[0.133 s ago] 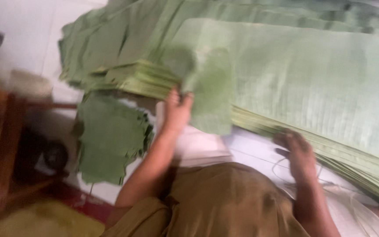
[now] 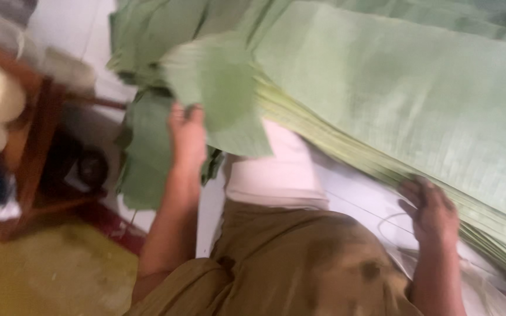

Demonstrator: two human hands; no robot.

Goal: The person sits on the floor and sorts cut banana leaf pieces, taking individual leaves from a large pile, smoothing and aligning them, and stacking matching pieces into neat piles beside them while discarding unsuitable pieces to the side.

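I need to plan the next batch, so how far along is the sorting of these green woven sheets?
Done: some green pieces hang at the left. In hand: the left hand grips one sheet's corner; the right hand rests on the stack's edge. Left: a thick stack.

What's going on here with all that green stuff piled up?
A person is working through a big stack of green woven sheets lying on a white surface. The left hand grips the corner of one folded-over green sheet at the stack's end. The right hand rests against the stack's layered edge. More green pieces hang below the left hand, and a wooden stand sits off to the side. The picture is blurred.
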